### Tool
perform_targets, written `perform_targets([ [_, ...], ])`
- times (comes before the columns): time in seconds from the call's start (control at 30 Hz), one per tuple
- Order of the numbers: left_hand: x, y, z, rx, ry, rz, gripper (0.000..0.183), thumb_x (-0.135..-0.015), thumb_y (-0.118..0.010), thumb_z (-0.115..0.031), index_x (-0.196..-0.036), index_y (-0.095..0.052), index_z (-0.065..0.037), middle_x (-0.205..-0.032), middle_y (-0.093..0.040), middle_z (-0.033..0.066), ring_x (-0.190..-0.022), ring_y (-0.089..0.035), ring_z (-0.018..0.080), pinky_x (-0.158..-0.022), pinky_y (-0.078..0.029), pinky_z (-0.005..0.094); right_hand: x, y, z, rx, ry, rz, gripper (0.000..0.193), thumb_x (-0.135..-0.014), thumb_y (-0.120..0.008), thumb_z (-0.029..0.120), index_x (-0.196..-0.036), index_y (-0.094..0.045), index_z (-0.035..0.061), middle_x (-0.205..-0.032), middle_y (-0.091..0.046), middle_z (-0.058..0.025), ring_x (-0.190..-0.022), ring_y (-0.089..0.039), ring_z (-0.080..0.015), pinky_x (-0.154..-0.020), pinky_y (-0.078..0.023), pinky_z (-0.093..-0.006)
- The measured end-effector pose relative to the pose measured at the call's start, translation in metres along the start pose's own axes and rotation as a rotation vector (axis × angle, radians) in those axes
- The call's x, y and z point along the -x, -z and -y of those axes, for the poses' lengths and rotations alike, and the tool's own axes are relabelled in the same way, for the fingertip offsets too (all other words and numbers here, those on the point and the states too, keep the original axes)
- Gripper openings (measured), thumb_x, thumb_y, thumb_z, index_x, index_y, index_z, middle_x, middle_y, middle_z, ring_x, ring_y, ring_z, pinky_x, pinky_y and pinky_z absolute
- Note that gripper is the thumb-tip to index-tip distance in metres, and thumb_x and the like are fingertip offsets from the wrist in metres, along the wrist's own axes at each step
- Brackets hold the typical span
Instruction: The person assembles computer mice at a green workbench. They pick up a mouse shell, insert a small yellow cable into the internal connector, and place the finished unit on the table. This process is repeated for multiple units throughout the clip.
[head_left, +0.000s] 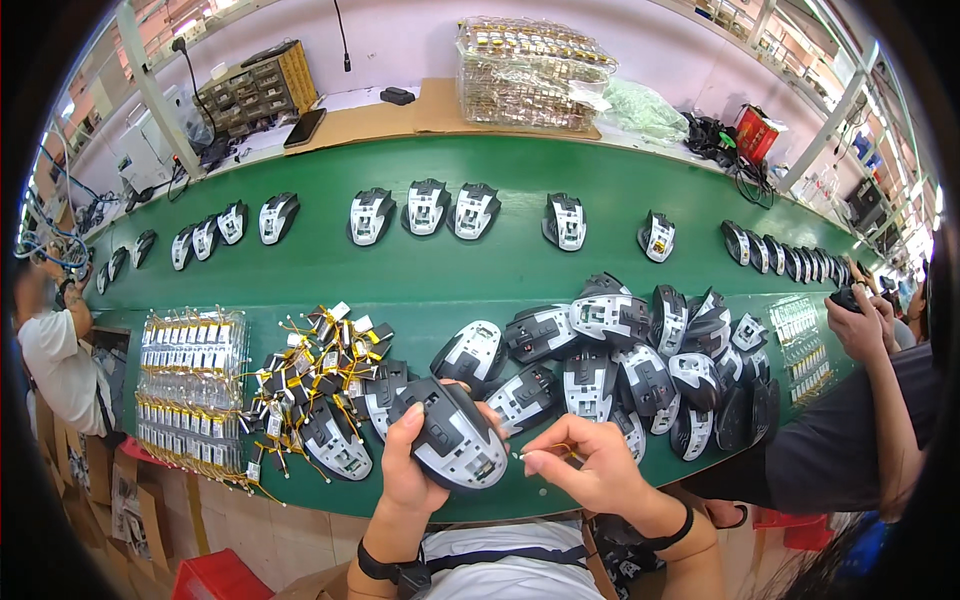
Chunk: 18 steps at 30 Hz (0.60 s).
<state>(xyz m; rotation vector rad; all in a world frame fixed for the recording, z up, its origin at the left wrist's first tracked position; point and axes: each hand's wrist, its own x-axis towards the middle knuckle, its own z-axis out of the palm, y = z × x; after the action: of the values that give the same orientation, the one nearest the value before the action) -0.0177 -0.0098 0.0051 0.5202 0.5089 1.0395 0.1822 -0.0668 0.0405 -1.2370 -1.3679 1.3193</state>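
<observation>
In my left hand (408,482) is a black and grey computer mouse shell (452,430), tilted above the bench's front edge, my fingers wrapped round its sides. Close to the shell's right end, my right hand (600,470) pinches a thin yellow wire lead (570,453) with a small pale connector at its tip. What hangs on the lead's other end is hidden by my fingers. A loose heap of small wired batteries (325,365) lies to the left of my hands. Several similar mice (590,385) are piled to the right.
A clear tray (190,402) of batteries sits far left, another tray (800,345) far right. Mice (427,207) stand in a row along the green bench (330,250). Stacked clear trays (530,75) rest at the back. Co-workers sit at both sides, one person's hands (862,318) at right.
</observation>
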Motion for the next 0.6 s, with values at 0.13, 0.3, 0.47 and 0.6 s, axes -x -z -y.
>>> perform_targets([
  [0.13, -0.002, -0.016, 0.007, 0.008, -0.254, 0.009, 0.068, -0.085, -0.052, -0.045, -0.134, -0.039, 0.0, -0.113, -0.058, 0.0278, -0.107, -0.06, 0.0377, -0.091, -0.05, 0.0481, -0.002, -0.026, -0.017, -0.107, 0.042, -0.183, 0.01, -0.09, -0.068, 0.005, -0.095, -0.064, -0.0021, -0.081, -0.069, -0.0048, -0.07, -0.061, -0.0058, -0.061, -0.05, -0.0225],
  [0.3, 0.004, -0.019, 0.01, -0.099, -0.433, 0.026, 0.077, -0.081, -0.058, -0.046, -0.141, -0.035, -0.005, -0.124, -0.051, 0.019, -0.118, -0.051, 0.036, -0.102, -0.042, 0.0522, -0.011, -0.049, -0.009, 0.169, 0.206, -0.35, 0.008, -0.086, -0.069, 0.002, -0.092, -0.064, -0.0006, -0.075, -0.065, -0.0061, -0.062, -0.06, -0.0092, -0.056, -0.048, -0.0232],
  [0.47, 0.01, -0.017, 0.011, -0.172, -0.475, -0.01, 0.075, -0.075, -0.066, -0.049, -0.133, -0.04, -0.009, -0.121, -0.049, 0.0154, -0.119, -0.05, 0.0336, -0.104, -0.04, 0.0502, -0.016, -0.047, -0.011, 0.273, 0.295, -0.372, 0.011, -0.081, -0.073, 0.004, -0.084, -0.063, 0.0001, -0.072, -0.065, -0.006, -0.058, -0.06, -0.0104, -0.052, -0.047, -0.0239],
  [0.6, 0.015, -0.02, 0.017, -0.185, -0.568, -0.004, 0.074, -0.071, -0.074, -0.044, -0.13, -0.042, -0.012, -0.118, -0.048, 0.0149, -0.119, -0.05, 0.0343, -0.104, -0.042, 0.0498, -0.02, -0.048, -0.003, 0.166, 0.24, -0.391, 0.013, -0.08, -0.074, 0.005, -0.08, -0.062, 0.0005, -0.068, -0.064, -0.0053, -0.056, -0.059, -0.0084, -0.05, -0.046, -0.0232],
])
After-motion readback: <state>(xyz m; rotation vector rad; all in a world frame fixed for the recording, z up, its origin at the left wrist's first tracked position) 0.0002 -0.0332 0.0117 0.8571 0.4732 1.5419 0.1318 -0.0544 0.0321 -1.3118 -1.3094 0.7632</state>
